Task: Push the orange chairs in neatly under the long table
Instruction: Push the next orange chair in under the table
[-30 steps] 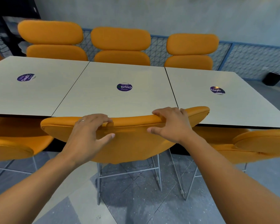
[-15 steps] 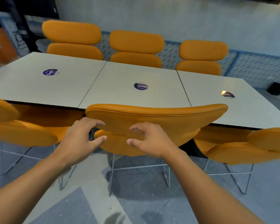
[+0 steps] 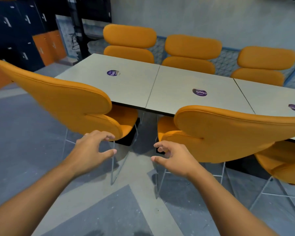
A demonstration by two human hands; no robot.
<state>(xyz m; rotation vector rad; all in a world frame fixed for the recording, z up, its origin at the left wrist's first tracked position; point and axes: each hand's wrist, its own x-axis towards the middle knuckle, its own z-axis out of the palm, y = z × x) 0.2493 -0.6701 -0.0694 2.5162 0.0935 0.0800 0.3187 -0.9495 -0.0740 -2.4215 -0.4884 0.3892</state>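
**Hands Released From Middle Chair; View Swung Left**

A second ago both hands gripped the backrest top of the middle chair [image 3: 228, 135]. That chair now stands with its backrest close against the near edge of the long table [image 3: 134, 86], seat under the top. The left hand [image 3: 92, 150] and right hand [image 3: 175, 159] hover over the floor [image 3: 143, 176] gap between the middle chair and the left chair [image 3: 66, 103], fingers loosely curled, grasping nothing. The left fingertips lie just beside the left chair's lower back edge; contact cannot be confirmed. The left chair sits skewed, seat partly under the table corner, open floor on its left.
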